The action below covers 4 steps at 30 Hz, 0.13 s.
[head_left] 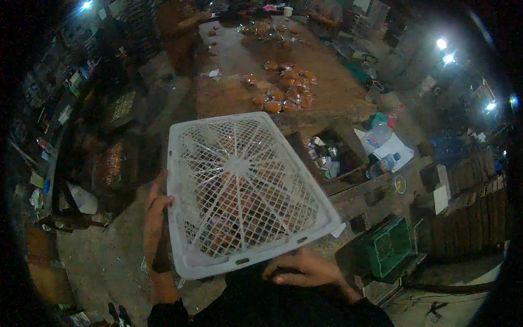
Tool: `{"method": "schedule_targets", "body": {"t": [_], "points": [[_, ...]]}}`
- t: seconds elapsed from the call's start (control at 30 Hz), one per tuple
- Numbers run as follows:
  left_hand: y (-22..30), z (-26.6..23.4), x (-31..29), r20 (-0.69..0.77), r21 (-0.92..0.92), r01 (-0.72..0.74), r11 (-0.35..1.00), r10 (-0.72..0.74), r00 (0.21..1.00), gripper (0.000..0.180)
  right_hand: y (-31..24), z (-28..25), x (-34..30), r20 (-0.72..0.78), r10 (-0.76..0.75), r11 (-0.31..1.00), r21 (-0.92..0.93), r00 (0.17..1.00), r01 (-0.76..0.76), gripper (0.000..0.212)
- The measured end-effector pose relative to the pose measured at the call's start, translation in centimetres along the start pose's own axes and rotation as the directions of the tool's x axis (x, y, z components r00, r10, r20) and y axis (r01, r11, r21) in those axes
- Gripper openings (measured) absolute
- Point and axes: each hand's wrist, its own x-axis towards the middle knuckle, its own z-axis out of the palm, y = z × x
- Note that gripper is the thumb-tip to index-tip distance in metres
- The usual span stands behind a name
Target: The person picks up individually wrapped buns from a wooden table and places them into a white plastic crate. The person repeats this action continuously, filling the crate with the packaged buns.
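Observation:
A white plastic lattice basket [236, 163] is held tilted in front of me, its rim toward the near side. My left hand [158, 210] grips its left side, with the fingertips at the rim. Below the near edge, my right hand [308, 268] is curled against the basket; part of its fingers is hidden by the rim. Brownish shapes show dimly through the mesh, and I cannot tell whether they lie inside or beyond it. Past the basket's far edge, several orange-brown items [289, 87] in shiny clear wrapping lie on a wooden table [223, 90].
An open box [332, 158] of small packets sits at the table's near right. Beside it are a clear bottle [385, 163] and white paper [396, 148]. A green crate [391, 248] stands low at the right. Other people [182, 32] are at the table's far end.

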Motion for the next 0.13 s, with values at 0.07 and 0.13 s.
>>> {"method": "schedule_targets", "body": {"t": [0.07,0.13], "points": [[-0.9,-3.6,-0.3,-0.024,0.077,-0.001,0.997,0.002,1.000,0.079,-1.0,-1.2,-0.7,-0.035,-0.017,0.998,-0.053,0.999,0.015,0.027],[-0.7,-7.4,-1.7,-0.010,0.321,0.002,0.947,0.002,1.000,0.075,-2.1,-0.8,-0.8,-0.020,0.074,0.997,0.004,0.997,-0.074,0.027]]}}
